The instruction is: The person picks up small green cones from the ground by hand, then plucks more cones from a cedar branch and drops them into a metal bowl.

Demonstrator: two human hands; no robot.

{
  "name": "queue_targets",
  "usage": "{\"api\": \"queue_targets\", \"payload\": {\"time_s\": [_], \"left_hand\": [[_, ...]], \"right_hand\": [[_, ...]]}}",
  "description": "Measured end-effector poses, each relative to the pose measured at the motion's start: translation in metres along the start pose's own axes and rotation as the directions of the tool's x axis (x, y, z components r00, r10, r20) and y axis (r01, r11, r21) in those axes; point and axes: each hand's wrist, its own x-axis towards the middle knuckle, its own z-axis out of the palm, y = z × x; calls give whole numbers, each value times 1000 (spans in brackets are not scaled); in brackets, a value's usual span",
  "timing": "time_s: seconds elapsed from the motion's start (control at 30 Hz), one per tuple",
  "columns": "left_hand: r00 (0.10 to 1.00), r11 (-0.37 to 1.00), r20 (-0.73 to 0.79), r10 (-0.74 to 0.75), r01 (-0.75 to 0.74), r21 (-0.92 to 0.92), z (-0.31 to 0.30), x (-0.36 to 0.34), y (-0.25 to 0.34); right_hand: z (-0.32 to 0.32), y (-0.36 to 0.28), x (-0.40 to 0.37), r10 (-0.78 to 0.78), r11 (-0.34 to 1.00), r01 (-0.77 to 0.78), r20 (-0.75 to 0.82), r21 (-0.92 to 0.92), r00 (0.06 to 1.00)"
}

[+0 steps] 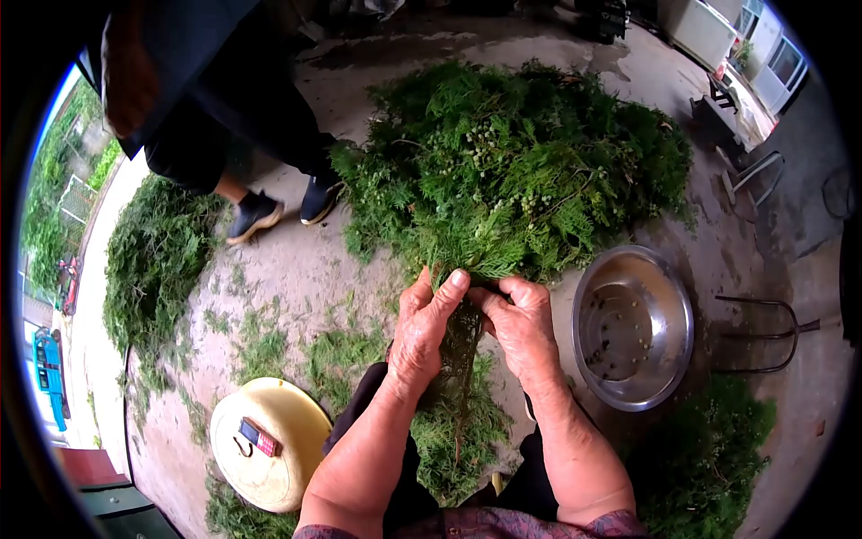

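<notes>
Close in front of me, both my hands grip a leafy green conifer sprig point(482, 260). My left hand point(420, 331) is closed around it with the thumb pointing up. Beside it, my right hand point(523, 325) pinches the same sprig between thumb and bent fingers. Brownish stem ends trail below the hands towards my lap. Just beyond lies a big heap of conifer branches point(539, 153), with pale green cones among the leaves. At the right stands a steel bowl point(627, 280) with a few small round cones and dark bits at its bottom.
An overturned yellow basin point(292, 422) carries a mobile phone point(259, 437). Another person point(260, 112) stands at upper left, shoes beside the heap. More cut greenery point(157, 260) lies at left, with another pile point(709, 458) at lower right. A bent metal frame point(794, 332) lies right of the bowl.
</notes>
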Motion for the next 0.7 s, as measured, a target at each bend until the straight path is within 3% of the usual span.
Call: {"api": "queue_targets", "payload": {"time_s": [0.2,0.23,0.27,0.3,0.37,0.43,0.47,0.5,0.57,0.67,0.7], "left_hand": [[983,978,-118,-141,120,-169,0,-1,5],[984,990,-155,-86,66,-128,0,-1,4],[981,996,-190,-28,12,-85,1,0,2],[975,998,-221,29,-39,-40,0,0,0],[990,996,-129,49,-38,86,-5,1,-4],[995,972,-36,88,-78,223,-6,-1,-5],[993,949,12,120,-118,294,-5,-3,-5],[987,919,62,148,-161,360,-6,-5,-5],[986,891,69,154,-169,422,-9,-5,-8],[985,896,43,169,-172,409,-1,-6,-2],[988,908,46,147,-153,390,-2,-7,-1]], "right_hand": [[-9,3,1,15,994,-8,64,-113,998],[-12,-2,2,-1,986,8,40,-166,999],[-10,-7,2,-139,974,105,-166,-200,976],[-13,-13,4,-300,935,247,-199,-253,933],[-18,-20,7,-398,900,365,-104,-238,912],[-12,-21,7,-464,837,434,-12,-333,886],[-8,-24,2,-389,851,370,25,-373,921],[-5,-21,5,-488,775,479,91,-412,868],[-2,-12,5,-521,726,502,100,-470,848],[-2,-6,6,-463,795,444,59,-413,884],[-2,-9,3,-338,886,327,26,-328,941]]}}
